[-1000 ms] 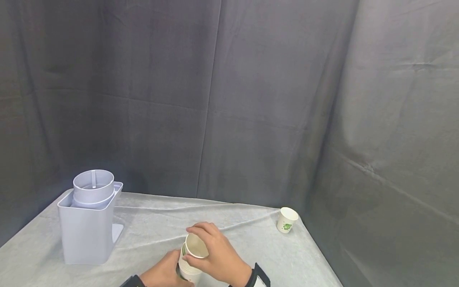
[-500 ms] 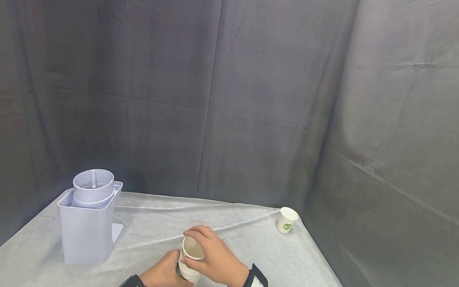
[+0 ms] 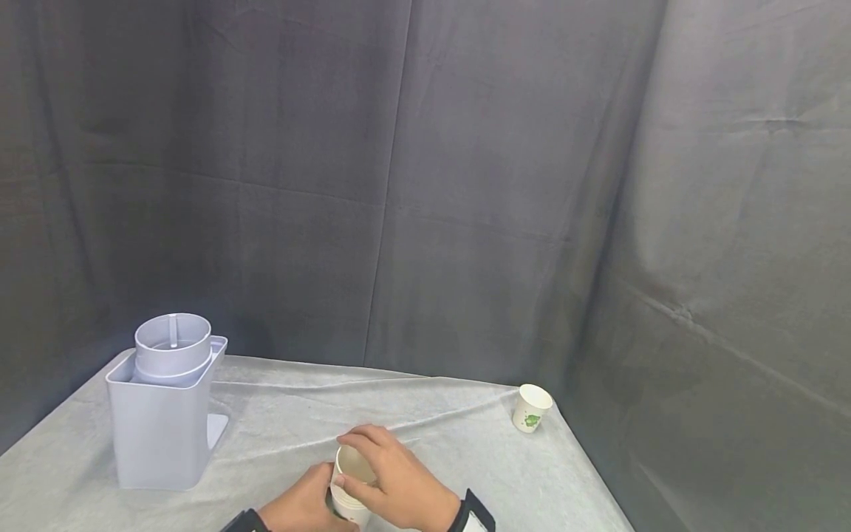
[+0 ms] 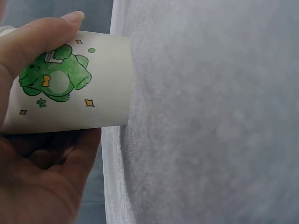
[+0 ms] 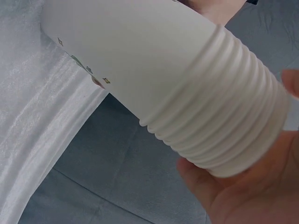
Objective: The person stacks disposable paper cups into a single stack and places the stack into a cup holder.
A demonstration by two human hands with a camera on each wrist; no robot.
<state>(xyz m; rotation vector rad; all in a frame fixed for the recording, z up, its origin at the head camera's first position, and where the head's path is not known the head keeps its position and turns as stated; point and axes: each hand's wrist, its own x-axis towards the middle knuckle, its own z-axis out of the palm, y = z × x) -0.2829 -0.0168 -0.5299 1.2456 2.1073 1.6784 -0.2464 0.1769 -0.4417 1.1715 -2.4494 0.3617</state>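
Note:
In front of me stands a stack of white paper cups (image 3: 349,511), nested so that several rolled rims (image 5: 224,93) lie close together in the right wrist view. My left hand (image 3: 304,504) grips the stack low down, thumb along its side. A green cartoon animal is printed on the outer cup (image 4: 110,79) in the left wrist view. My right hand (image 3: 407,484) holds the top of the stack, with fingers and thumb on opposite sides of the uppermost rim. The left hand's fingers behind the stack are partly hidden in the head view.
A single paper cup (image 3: 532,408) with a green print stands at the table's far right. At the left is a pale grey box-shaped container (image 3: 159,436) with a round cylinder (image 3: 174,362) set in its top. Grey cloth walls (image 3: 465,185) surround the white-covered table (image 3: 279,414).
My right hand has moved down and slightly left, and the top cup has sunk into the stack. My left hand has stayed in place.

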